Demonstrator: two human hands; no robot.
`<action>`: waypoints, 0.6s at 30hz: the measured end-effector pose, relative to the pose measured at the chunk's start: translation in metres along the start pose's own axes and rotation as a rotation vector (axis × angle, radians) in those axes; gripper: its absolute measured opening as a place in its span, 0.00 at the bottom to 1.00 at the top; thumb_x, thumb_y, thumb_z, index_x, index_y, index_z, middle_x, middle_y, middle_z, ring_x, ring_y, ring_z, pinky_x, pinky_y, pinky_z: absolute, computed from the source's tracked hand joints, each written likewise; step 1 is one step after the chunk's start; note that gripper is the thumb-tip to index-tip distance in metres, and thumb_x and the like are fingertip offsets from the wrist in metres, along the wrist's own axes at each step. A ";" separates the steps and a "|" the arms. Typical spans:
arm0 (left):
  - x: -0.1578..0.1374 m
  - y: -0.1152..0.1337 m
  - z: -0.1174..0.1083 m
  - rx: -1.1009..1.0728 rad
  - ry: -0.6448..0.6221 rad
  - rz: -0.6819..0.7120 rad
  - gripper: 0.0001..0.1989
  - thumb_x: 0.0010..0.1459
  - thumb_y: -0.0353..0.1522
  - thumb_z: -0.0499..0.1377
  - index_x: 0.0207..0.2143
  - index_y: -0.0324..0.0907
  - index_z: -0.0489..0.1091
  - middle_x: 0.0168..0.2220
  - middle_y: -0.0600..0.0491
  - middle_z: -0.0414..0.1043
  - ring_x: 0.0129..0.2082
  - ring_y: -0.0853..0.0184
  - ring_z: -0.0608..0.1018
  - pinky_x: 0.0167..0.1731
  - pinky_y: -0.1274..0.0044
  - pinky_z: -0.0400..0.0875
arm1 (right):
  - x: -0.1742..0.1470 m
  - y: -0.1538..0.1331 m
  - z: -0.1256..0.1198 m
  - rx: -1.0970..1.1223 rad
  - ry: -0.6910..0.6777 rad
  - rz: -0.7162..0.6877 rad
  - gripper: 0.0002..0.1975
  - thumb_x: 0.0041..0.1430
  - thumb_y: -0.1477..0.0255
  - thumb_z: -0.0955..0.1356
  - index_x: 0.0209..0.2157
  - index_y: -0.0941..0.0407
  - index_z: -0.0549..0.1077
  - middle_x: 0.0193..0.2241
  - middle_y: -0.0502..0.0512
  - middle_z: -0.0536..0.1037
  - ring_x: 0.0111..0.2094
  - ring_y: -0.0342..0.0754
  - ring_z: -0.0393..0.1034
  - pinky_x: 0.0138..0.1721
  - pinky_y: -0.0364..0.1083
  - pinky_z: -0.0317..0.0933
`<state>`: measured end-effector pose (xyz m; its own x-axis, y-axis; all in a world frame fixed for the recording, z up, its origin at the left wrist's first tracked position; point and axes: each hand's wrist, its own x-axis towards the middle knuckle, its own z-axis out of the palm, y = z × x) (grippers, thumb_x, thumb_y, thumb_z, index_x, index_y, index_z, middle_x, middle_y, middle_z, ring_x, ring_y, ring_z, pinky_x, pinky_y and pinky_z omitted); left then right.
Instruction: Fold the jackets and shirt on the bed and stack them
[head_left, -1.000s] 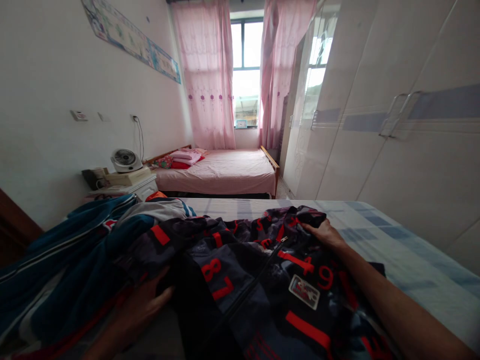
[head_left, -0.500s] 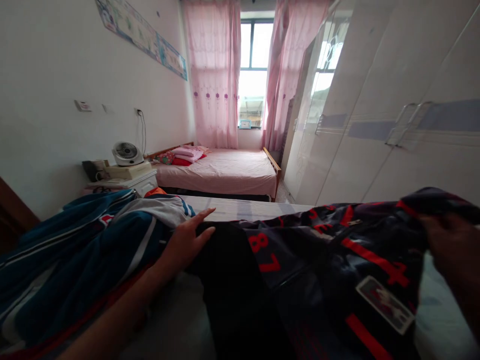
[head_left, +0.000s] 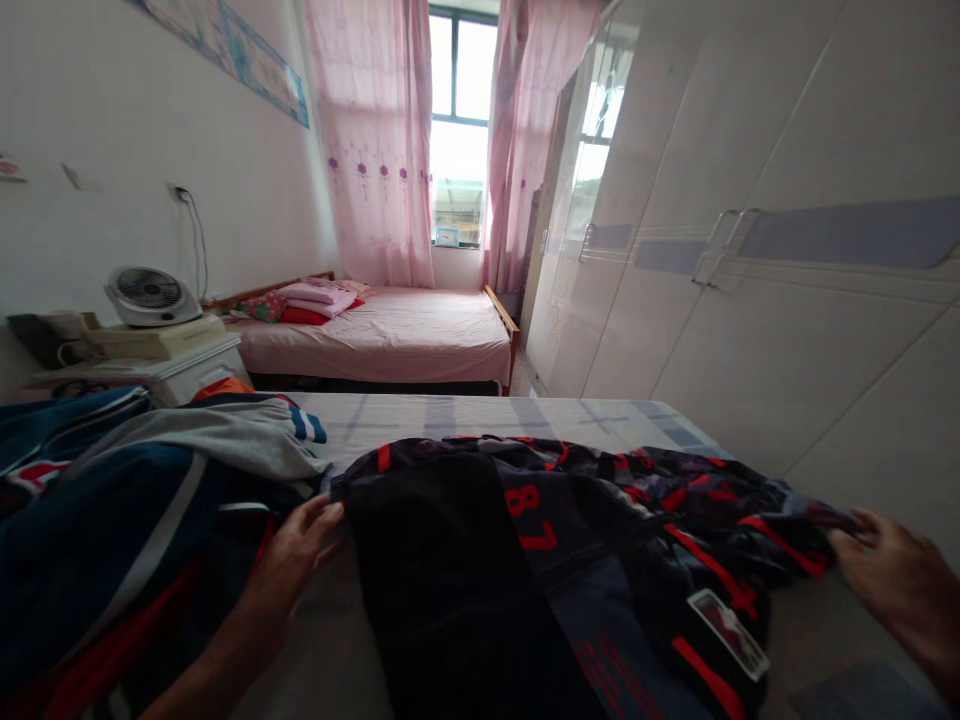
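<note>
Left hand (head_left: 304,540) and right hand (head_left: 892,565) pinch opposite sleeve ends (head_left: 819,512) of the number-print jacket (head_left: 555,570) between them. It looks light and limp; the sleeve ends should grip securely.

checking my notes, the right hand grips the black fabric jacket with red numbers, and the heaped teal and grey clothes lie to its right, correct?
Not quite: the head view shows the heaped teal and grey clothes left of the black fabric jacket, which the right hand grips.
</note>
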<state>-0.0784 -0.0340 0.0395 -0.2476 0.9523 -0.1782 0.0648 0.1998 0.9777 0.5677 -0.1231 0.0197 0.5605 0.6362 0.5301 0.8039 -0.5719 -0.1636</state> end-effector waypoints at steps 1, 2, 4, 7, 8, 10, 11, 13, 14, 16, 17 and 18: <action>-0.009 -0.002 -0.001 -0.114 -0.047 -0.115 0.26 0.53 0.41 0.55 0.52 0.38 0.62 0.54 0.40 0.66 0.53 0.55 0.71 0.46 0.65 0.71 | 0.003 -0.024 -0.007 0.017 -0.004 0.006 0.29 0.55 0.60 0.54 0.54 0.57 0.63 0.43 0.71 0.72 0.46 0.63 0.66 0.42 0.55 0.62; -0.017 -0.004 0.000 -0.192 -0.107 -0.201 0.22 0.54 0.41 0.54 0.49 0.39 0.65 0.53 0.42 0.68 0.52 0.56 0.72 0.44 0.66 0.73 | 0.006 -0.049 -0.011 0.038 -0.019 -0.010 0.28 0.56 0.60 0.54 0.53 0.58 0.64 0.45 0.70 0.71 0.47 0.62 0.66 0.45 0.54 0.61; -0.030 -0.006 0.006 -0.255 -0.232 -0.273 0.18 0.55 0.41 0.53 0.45 0.42 0.69 0.51 0.46 0.71 0.52 0.58 0.72 0.46 0.68 0.72 | 0.016 -0.095 -0.010 0.087 -0.079 -0.126 0.26 0.57 0.63 0.54 0.53 0.60 0.63 0.47 0.69 0.69 0.49 0.60 0.65 0.49 0.52 0.59; -0.039 -0.005 0.022 -0.292 -0.356 -0.302 0.18 0.56 0.43 0.54 0.43 0.42 0.72 0.49 0.48 0.73 0.52 0.60 0.72 0.52 0.71 0.67 | 0.026 -0.146 0.012 0.106 -0.198 -0.307 0.25 0.57 0.67 0.56 0.54 0.62 0.61 0.51 0.68 0.68 0.52 0.56 0.63 0.53 0.49 0.54; -0.040 -0.004 0.028 -0.307 -0.399 -0.332 0.19 0.55 0.42 0.55 0.43 0.41 0.73 0.48 0.48 0.73 0.51 0.59 0.73 0.53 0.70 0.66 | 0.028 -0.159 0.022 0.107 -0.233 -0.349 0.24 0.57 0.69 0.56 0.55 0.62 0.61 0.52 0.67 0.68 0.53 0.56 0.62 0.54 0.49 0.53; -0.042 -0.001 0.040 -0.305 -0.433 -0.373 0.19 0.53 0.41 0.57 0.43 0.38 0.73 0.47 0.46 0.75 0.50 0.56 0.74 0.53 0.67 0.65 | 0.027 -0.178 0.041 0.107 -0.297 -0.411 0.25 0.56 0.70 0.58 0.55 0.61 0.62 0.53 0.66 0.68 0.54 0.56 0.61 0.53 0.51 0.55; -0.044 0.000 0.044 -0.280 -0.422 -0.343 0.20 0.52 0.40 0.59 0.44 0.38 0.72 0.47 0.46 0.74 0.50 0.55 0.74 0.54 0.66 0.65 | 0.025 -0.185 0.049 0.102 -0.329 -0.434 0.25 0.54 0.71 0.59 0.54 0.60 0.63 0.53 0.66 0.68 0.54 0.57 0.61 0.51 0.52 0.56; -0.050 0.006 0.050 -0.183 -0.334 -0.189 0.21 0.50 0.39 0.61 0.46 0.39 0.71 0.48 0.47 0.74 0.51 0.55 0.72 0.54 0.66 0.64 | 0.021 -0.194 0.059 0.086 -0.382 -0.462 0.24 0.51 0.72 0.61 0.50 0.59 0.67 0.50 0.65 0.71 0.52 0.59 0.63 0.47 0.54 0.59; -0.054 0.009 0.051 -0.125 -0.280 -0.101 0.22 0.50 0.39 0.61 0.46 0.39 0.71 0.49 0.48 0.73 0.53 0.56 0.71 0.55 0.67 0.63 | 0.020 -0.196 0.060 0.078 -0.403 -0.472 0.22 0.49 0.73 0.61 0.47 0.58 0.70 0.48 0.65 0.73 0.50 0.59 0.65 0.45 0.54 0.59; -0.062 0.020 0.046 -0.031 -0.206 0.035 0.24 0.49 0.40 0.62 0.48 0.40 0.70 0.50 0.49 0.73 0.53 0.56 0.70 0.54 0.69 0.64 | 0.019 -0.196 0.055 0.068 -0.433 -0.495 0.15 0.49 0.73 0.61 0.38 0.57 0.74 0.41 0.62 0.76 0.44 0.57 0.69 0.44 0.53 0.59; -0.065 0.026 0.040 -0.006 -0.184 0.076 0.26 0.48 0.41 0.62 0.49 0.40 0.69 0.49 0.49 0.73 0.53 0.55 0.71 0.52 0.68 0.66 | 0.020 -0.194 0.050 0.066 -0.440 -0.505 0.13 0.50 0.73 0.61 0.34 0.56 0.74 0.37 0.60 0.77 0.41 0.56 0.70 0.43 0.51 0.59; -0.067 0.033 0.032 0.000 -0.160 0.094 0.28 0.48 0.42 0.62 0.50 0.40 0.68 0.49 0.49 0.73 0.52 0.54 0.72 0.50 0.68 0.68 | 0.021 -0.190 0.041 0.067 -0.442 -0.514 0.12 0.51 0.72 0.60 0.32 0.56 0.74 0.35 0.59 0.78 0.40 0.54 0.71 0.43 0.50 0.58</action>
<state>-0.0283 -0.0840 0.0804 -0.0831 0.9913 -0.1016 0.0808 0.1083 0.9908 0.4348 0.0204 0.0276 0.1217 0.9785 0.1663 0.9924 -0.1165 -0.0406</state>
